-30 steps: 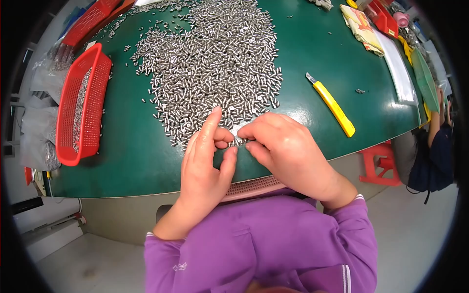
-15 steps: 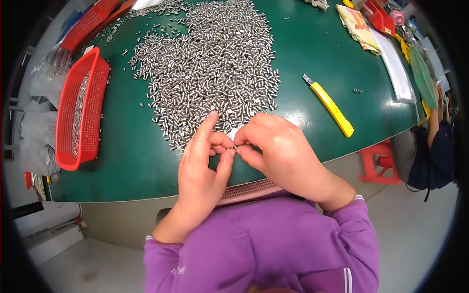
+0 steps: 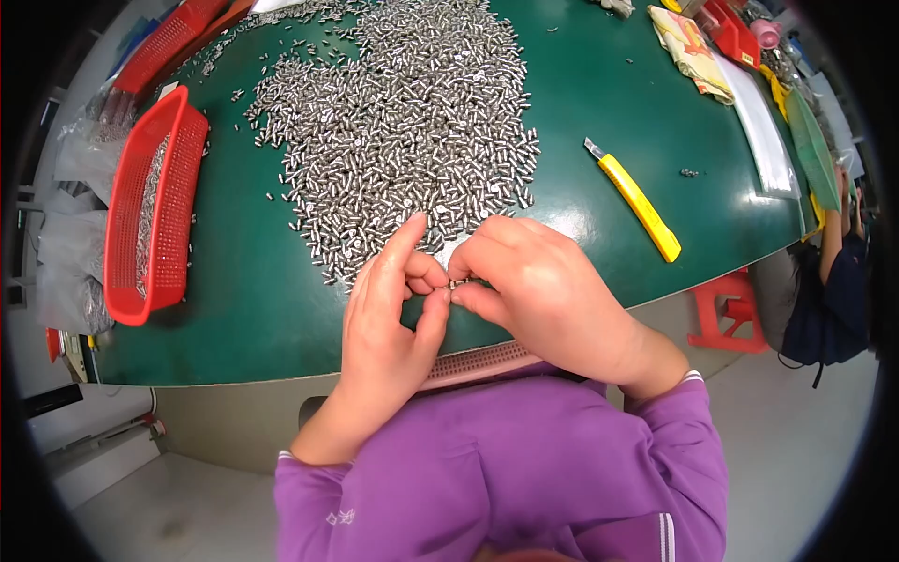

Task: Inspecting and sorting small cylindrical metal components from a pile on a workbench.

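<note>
Hands meet at the near edge of the green table (image 3: pixel 234 309), directly in front of the person's purple-sleeved torso. Left hand (image 3: pixel 389 318): thumb and curled fingers pinch one end of a small metal pin (image 3: pixel 456 283), with the index finger extended upward toward the pile. Right hand (image 3: pixel 543 290): thumb and forefinger pinch the other end of the same pin, remaining fingers curled over the palm. The two sets of fingertips touch each other around the part, so only a small portion of the pin shows; its exact form cannot be told.

Pile of small silver metal pins (image 3: pixel 412 131): spread loosely across the table centre, extending from the far edge to just beyond the fingertips. A few stray pieces lie apart from the main mass on its left side.

Red plastic basket (image 3: pixel 150 220): stands at the left side of the table, well apart from the hands, long side running away from the person. It contains more grey metal parts. A second red basket (image 3: pixel 164 42) lies farther back on the left.

Yellow utility knife (image 3: pixel 637 201): lies on the table to the right of the pile, near the right hand but not touching it, blade end pointing away from the person.

Red stool (image 3: pixel 726 314): stands on the floor past the table's right edge. Another person's arm (image 3: pixel 833 234) shows at the far right.
</note>
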`<state>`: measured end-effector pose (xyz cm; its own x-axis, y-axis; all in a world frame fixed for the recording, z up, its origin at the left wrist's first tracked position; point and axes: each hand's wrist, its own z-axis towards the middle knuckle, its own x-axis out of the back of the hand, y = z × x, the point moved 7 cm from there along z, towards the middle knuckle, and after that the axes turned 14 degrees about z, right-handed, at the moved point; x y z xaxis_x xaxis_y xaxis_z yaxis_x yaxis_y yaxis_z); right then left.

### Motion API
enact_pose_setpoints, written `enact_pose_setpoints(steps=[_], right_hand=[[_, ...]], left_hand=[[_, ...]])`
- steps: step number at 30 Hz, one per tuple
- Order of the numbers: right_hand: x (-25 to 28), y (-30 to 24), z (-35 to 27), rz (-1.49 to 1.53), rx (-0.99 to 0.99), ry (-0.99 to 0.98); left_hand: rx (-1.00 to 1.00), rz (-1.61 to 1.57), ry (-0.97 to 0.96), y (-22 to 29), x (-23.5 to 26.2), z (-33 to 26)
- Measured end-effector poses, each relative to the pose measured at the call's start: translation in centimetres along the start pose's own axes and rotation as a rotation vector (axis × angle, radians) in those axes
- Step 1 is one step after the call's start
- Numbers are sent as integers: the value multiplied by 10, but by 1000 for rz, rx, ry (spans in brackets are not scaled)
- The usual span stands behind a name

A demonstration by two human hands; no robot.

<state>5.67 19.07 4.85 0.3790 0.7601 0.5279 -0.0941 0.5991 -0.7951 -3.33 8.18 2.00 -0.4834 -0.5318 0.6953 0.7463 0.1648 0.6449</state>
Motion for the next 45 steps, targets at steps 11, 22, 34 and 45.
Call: enact_pose_setpoints(steps=[11, 22, 34, 45], right_hand=[[-2, -3, 0, -23, 28, 4], [0, -1, -4, 19, 54, 22], [-1, -1, -1, 18, 53, 82], [-5, 0, -3, -19, 35, 152]], left_hand=[[-2, 26, -13, 3, 1, 2], [6, 32, -3, 2, 2, 0], [11, 56, 21, 3, 2, -1], [21, 57, 12, 2, 1, 0]])
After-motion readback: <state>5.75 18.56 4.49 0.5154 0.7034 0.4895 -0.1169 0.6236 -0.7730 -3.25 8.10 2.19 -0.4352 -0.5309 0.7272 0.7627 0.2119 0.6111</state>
